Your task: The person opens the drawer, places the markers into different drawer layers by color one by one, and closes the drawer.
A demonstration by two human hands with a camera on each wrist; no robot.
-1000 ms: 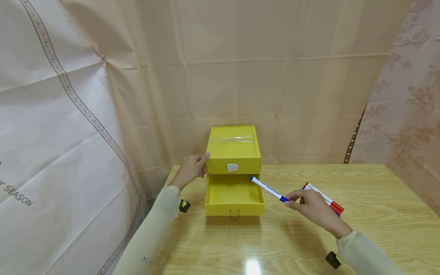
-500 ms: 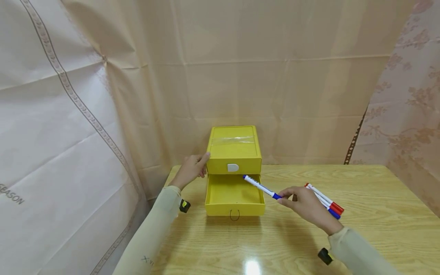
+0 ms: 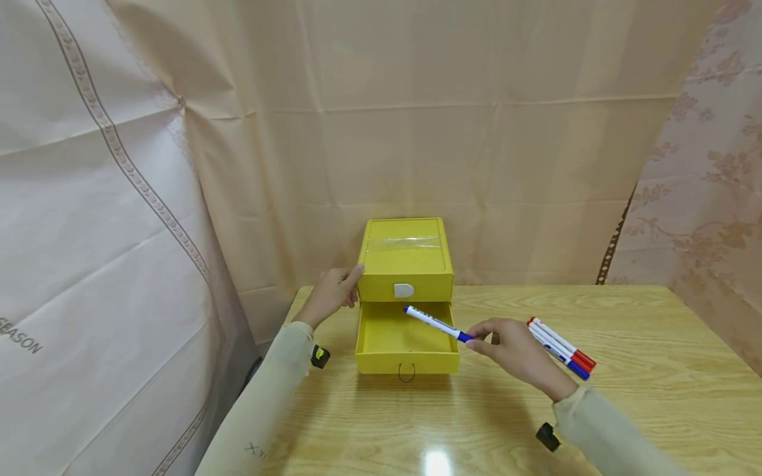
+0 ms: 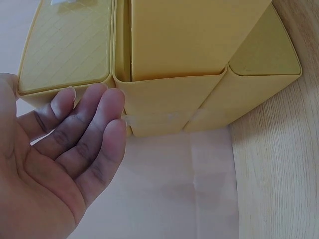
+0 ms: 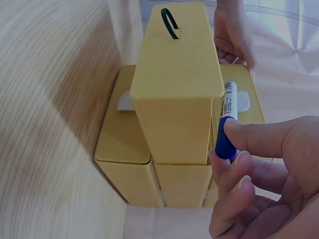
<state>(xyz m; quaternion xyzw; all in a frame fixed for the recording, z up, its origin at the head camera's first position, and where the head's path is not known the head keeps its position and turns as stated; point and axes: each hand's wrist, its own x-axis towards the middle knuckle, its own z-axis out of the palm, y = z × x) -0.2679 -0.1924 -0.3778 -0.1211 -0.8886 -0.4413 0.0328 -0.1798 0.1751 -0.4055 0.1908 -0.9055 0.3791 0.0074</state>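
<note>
My right hand (image 3: 512,347) pinches a blue marker (image 3: 433,322) by its blue-capped end, between thumb and fingers. The marker's white barrel slants up and left, over the pulled-out drawer (image 3: 381,363) of a yellow drawer cabinet (image 3: 405,258). That middle drawer has a dark loop handle (image 5: 169,22) and shows a bare yellow floor. At the cabinet's upper left edge rests the thumb of my left hand (image 3: 330,291). Its other fingers, loosely bent in the left wrist view, lie along the cabinet's side. In the head view the pulled-out drawer hides the lower drawer (image 5: 124,139).
On the wooden table (image 3: 643,410), right of my right hand, lie two red-capped markers (image 3: 562,340) and a blue-capped marker (image 3: 574,367), side by side. Cloth curtain (image 3: 476,165) hangs behind the table. Clear tape (image 3: 403,243) crosses the cabinet's top.
My right hand has moved left with the blue marker, whose far end has gone from the drawer's right side to over its middle. My left hand has stayed at the cabinet's edge.
</note>
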